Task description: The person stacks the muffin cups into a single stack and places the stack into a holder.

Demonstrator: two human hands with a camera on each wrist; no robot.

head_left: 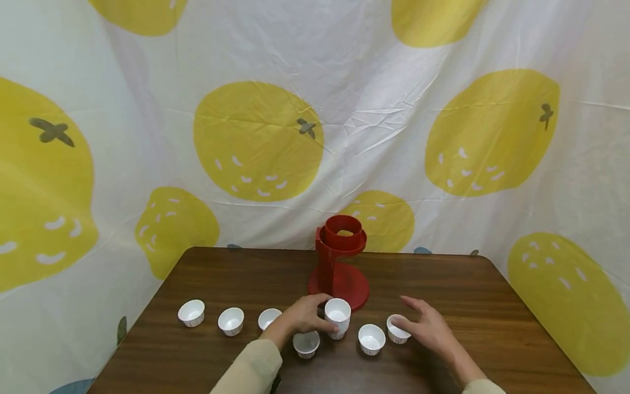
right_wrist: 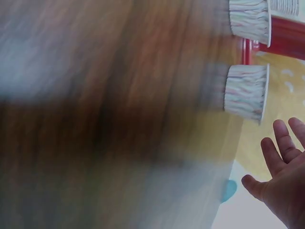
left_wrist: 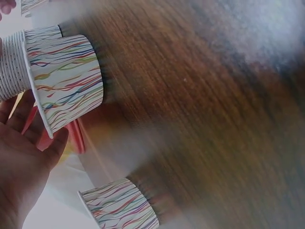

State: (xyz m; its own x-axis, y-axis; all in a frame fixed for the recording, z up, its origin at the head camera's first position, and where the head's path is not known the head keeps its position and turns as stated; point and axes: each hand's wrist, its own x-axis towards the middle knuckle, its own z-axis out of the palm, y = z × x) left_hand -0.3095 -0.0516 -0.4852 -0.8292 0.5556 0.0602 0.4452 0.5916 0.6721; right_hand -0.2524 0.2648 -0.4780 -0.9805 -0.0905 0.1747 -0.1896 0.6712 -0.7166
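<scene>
My left hand (head_left: 305,314) holds a nested stack of white paper baking cups (head_left: 337,312), thumb on its near side. In the left wrist view the stack's ridged rims (left_wrist: 12,67) rise beside the fingers, and a cup with coloured wavy stripes (left_wrist: 69,78) partly covers the stack. That single cup (head_left: 306,345) stands just in front of the left hand. My right hand (head_left: 428,328) hovers by the rightmost cup (head_left: 396,331), fingers spread. The right wrist view shows the right hand (right_wrist: 286,176) holding nothing, apart from the nearest cup (right_wrist: 245,90).
Single cups stand along the brown table (head_left: 467,295): one at far left (head_left: 191,313), another beside it (head_left: 231,321), one partly behind the left hand (head_left: 269,317), one right of the stack (head_left: 371,339). A red stand with a ring top (head_left: 327,268) stands behind, before a lemon-print cloth (head_left: 364,71).
</scene>
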